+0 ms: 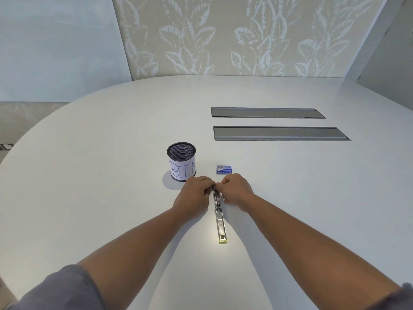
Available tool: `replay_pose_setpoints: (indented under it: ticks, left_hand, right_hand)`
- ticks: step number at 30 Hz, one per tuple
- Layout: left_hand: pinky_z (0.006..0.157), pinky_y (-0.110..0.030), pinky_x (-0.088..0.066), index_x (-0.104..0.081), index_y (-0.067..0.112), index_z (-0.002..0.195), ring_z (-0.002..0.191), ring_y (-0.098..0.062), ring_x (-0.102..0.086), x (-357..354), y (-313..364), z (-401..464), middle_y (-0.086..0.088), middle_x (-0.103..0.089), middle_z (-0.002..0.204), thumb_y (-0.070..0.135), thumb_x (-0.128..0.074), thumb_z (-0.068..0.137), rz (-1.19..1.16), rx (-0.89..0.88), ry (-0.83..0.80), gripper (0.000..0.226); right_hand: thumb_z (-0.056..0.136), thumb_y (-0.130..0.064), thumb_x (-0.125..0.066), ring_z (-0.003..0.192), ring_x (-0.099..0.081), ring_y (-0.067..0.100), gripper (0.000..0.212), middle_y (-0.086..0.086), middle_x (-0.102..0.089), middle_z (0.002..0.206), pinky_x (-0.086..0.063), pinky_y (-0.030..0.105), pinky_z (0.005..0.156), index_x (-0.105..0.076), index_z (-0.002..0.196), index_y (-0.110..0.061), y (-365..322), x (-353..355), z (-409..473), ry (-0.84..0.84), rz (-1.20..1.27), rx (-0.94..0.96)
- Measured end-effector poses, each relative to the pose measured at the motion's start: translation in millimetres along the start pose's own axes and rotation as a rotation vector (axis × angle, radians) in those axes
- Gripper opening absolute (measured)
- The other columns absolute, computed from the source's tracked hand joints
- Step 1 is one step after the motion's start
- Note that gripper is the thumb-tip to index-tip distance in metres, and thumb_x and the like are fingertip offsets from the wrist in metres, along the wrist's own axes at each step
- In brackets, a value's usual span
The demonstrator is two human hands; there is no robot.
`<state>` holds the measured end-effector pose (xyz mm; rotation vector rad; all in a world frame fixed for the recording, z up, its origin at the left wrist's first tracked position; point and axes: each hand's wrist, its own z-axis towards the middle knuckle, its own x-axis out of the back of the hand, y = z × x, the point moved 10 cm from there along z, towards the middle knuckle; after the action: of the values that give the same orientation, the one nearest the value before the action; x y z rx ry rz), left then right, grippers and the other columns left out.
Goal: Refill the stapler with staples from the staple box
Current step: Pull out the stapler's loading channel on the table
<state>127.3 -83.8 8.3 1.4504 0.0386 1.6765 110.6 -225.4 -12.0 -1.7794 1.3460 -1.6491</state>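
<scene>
Both hands, left (194, 193) and right (234, 190), grip the far end of the opened silver metal stapler (220, 217) lying on the white rounded counter (89, 175). The small blue staple box (224, 170) sits at 12 o'clock from it, the black mesh cup labelled BIN (181, 161) at 11. Behind, leaf-patterned beige wall (245, 34); 2 grey cable hatches (277, 133) at 1 o'clock.

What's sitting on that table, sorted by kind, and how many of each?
Stapler: 1, lying opened out, both hands on it
Staple box: 1
Mesh cup with a paper label: 1
Total: 3
</scene>
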Motion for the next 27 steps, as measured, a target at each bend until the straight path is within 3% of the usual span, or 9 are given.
replay_pose_setpoints:
  ticks: [3, 7, 17, 21, 23, 27]
  left_hand:
    - [0.08, -0.041, -0.052, -0.074, 0.014, 0.096, 0.089, -0.023, -0.06, -1, -3, 0, 0.008, -0.072, 0.1, 0.002, -0.051, 0.088, -0.003, 0.017, 0.001, 0.028]
    - [0.085, -0.039, -0.052, -0.076, 0.016, 0.105, 0.095, -0.022, -0.063, 0, -3, -1, 0.008, -0.074, 0.108, 0.003, -0.053, 0.09, 0.003, 0.016, 0.019, 0.031]
    - [0.088, -0.039, -0.051, -0.077, 0.018, 0.108, 0.097, -0.023, -0.062, 0, -2, -2, 0.008, -0.074, 0.112, 0.002, -0.054, 0.09, 0.009, 0.021, 0.018, 0.033]
    - [0.086, -0.041, -0.051, -0.077, 0.015, 0.103, 0.092, -0.024, -0.063, 0, -2, 0, 0.006, -0.074, 0.107, 0.0, -0.053, 0.089, 0.013, 0.003, 0.015, 0.031]
    - [0.085, -0.041, -0.051, -0.076, 0.016, 0.102, 0.092, -0.024, -0.062, 1, -1, -1, 0.007, -0.074, 0.105, 0.0, -0.053, 0.088, 0.011, 0.004, 0.01, 0.031]
    - [0.086, -0.039, -0.049, -0.076, 0.017, 0.101, 0.092, -0.022, -0.062, 3, 1, -1, 0.007, -0.074, 0.105, 0.0, -0.053, 0.088, 0.008, -0.006, 0.024, 0.031]
  right_hand:
    - [0.067, -0.031, -0.068, 0.05, -0.066, 0.018, 0.014, 0.002, -0.07, 0.064, -0.064, 0.041, 0.067, -0.063, 0.071, -0.019, 3, -2, -3, -0.025, 0.027, -0.021]
    - [0.067, -0.021, -0.067, 0.055, -0.061, 0.02, 0.007, 0.003, -0.068, 0.07, -0.058, 0.032, 0.058, -0.064, 0.073, -0.017, 7, -5, -8, -0.064, 0.091, -0.035]
    - [0.08, -0.012, -0.069, 0.062, -0.059, 0.018, 0.019, 0.004, -0.062, 0.083, -0.054, 0.031, 0.063, -0.063, 0.097, -0.018, 10, -6, -14, -0.11, 0.171, 0.0]
    - [0.087, -0.005, -0.069, 0.059, -0.058, 0.018, 0.014, 0.005, -0.06, 0.075, -0.053, 0.028, 0.057, -0.067, 0.093, -0.017, 6, -1, -18, -0.151, 0.222, 0.047]
    - [0.088, -0.004, -0.069, 0.058, -0.057, 0.017, 0.012, 0.002, -0.061, 0.069, -0.049, 0.025, 0.052, -0.071, 0.089, -0.015, 0, -1, -19, -0.163, 0.167, 0.083]
    - [0.085, 0.0, -0.066, 0.059, -0.06, 0.019, 0.015, 0.003, -0.067, 0.067, -0.054, 0.028, 0.057, -0.075, 0.082, -0.013, -11, -4, -20, -0.193, -0.004, 0.127]
